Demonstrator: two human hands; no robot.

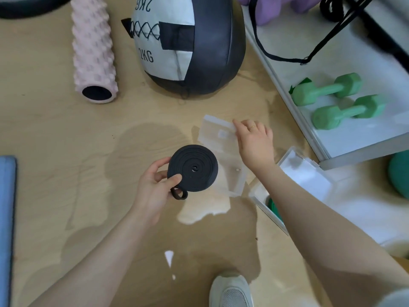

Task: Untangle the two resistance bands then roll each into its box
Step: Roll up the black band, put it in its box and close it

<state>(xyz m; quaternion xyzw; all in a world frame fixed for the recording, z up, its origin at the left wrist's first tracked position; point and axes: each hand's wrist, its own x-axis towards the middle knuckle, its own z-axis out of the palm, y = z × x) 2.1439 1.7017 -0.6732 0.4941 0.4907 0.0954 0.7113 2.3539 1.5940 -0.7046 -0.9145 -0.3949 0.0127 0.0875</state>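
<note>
A black resistance band [194, 168], rolled into a tight flat coil with a small loop sticking out below, is held above the wooden floor by my left hand [155, 185], thumb on its face and fingers behind. A clear plastic box [218, 138] lies open on the floor just right of the coil. My right hand [254, 140] reaches over it, its fingers on the far edge of the lid. A second clear box [303, 171] sits further right, partly under my right forearm, with something green [274, 209] showing inside it.
A pink knobbly foam roller [94, 49] and a 2 kg medicine ball [188, 43] lie at the back. A white shelf [332, 138] on the right holds two green dumbbells [327, 89]. A blue mat edge [6, 218] is at left, my shoe [231, 291] at the bottom.
</note>
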